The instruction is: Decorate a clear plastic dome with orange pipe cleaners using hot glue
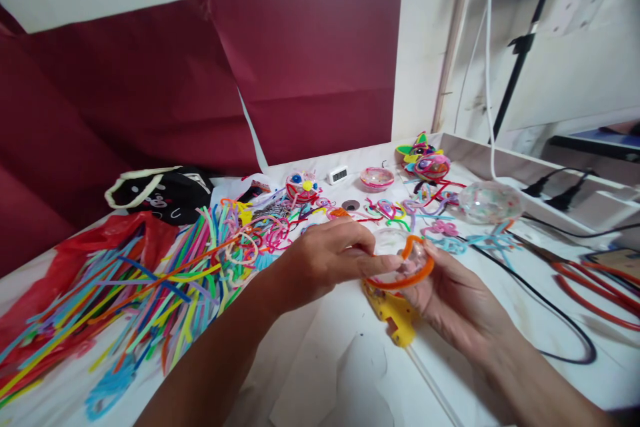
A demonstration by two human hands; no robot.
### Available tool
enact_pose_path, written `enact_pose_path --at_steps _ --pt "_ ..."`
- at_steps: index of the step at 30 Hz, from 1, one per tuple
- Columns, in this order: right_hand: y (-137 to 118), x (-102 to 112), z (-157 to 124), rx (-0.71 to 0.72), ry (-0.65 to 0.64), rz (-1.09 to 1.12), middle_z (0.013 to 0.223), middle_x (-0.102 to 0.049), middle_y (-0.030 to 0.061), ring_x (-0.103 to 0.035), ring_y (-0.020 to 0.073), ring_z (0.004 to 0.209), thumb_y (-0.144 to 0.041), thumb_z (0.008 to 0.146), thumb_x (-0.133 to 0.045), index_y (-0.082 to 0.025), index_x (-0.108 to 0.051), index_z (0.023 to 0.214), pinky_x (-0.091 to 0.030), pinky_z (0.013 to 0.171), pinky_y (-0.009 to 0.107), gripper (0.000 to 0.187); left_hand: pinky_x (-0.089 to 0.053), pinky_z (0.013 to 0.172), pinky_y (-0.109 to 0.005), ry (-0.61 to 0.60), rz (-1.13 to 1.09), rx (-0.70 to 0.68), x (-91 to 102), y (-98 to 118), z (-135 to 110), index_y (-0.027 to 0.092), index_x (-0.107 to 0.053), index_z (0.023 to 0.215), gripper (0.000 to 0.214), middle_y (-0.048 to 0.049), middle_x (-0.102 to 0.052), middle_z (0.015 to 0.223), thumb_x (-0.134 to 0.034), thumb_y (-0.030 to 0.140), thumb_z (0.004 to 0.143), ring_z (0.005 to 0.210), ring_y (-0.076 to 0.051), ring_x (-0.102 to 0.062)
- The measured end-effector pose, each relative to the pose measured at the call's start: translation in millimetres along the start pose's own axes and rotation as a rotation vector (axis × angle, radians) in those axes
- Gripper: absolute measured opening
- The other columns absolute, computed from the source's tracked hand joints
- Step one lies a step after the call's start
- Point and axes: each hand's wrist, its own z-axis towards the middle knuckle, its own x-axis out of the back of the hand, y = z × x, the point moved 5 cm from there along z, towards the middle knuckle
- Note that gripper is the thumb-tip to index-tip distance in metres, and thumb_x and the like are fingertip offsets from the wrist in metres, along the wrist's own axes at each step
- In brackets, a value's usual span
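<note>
An orange pipe cleaner (407,280) curves along the rim of a clear plastic half-ball (393,240) in front of me. My right hand (457,300) grips the half-ball from the right side, with its thumb by the pipe cleaner. From the left, my left hand (330,257) presses its fingers on the pipe cleaner at the rim; its fingertips are partly hidden. Beneath both hands lies a yellow glue gun (395,320), a clear glue stick (433,380) running from its back end.
Several loose pipe cleaners (175,287) spread across the left over a red plastic bag (135,233). Decorated balls (301,188) and a pink-rimmed bowl shape (377,178) stand at the back. Orange-handled scissors (595,287), a black cable (545,300) and a clear dome (490,201) lie right.
</note>
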Motion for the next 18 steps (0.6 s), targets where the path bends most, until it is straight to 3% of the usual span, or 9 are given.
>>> enact_pose_path --at_steps 7,12,18 --pt "1 -1 0 -0.022 -0.001 -0.001 0.095 -0.073 0.0080 -0.070 0.0149 0.083 -0.013 0.085 -0.054 -0.015 -0.067 0.092 -0.056 0.079 0.029 0.015 -0.049 0.071 -0.023 0.013 -0.029 0.017 -1.2 -5 -2 0.021 -0.066 0.103 0.028 -0.0038 -0.059 0.085 -0.046 0.008 0.089 0.079 -0.010 -0.056" --pt "1 -2 -1 -0.024 0.015 -0.006 0.083 -0.074 0.0031 -0.070 0.0135 0.079 -0.012 0.079 -0.062 -0.015 -0.066 0.087 -0.057 0.076 0.026 0.010 -0.050 0.071 -0.021 -0.044 -0.100 0.072 -3.5 -10 -7 0.024 -0.066 0.104 0.030 -0.0026 -0.059 0.086 -0.050 0.007 0.086 0.078 -0.009 -0.056" --pt "5 0 -1 -0.048 0.030 -0.002 0.083 -0.074 0.0043 -0.070 0.0144 0.078 -0.011 0.080 -0.061 -0.014 -0.066 0.085 -0.057 0.076 0.029 0.008 -0.049 0.068 -0.020 -0.073 -0.173 0.123 -0.5 -11 -4 0.021 -0.068 0.101 0.032 -0.0043 -0.062 0.083 -0.043 0.006 0.089 0.075 -0.008 -0.057"
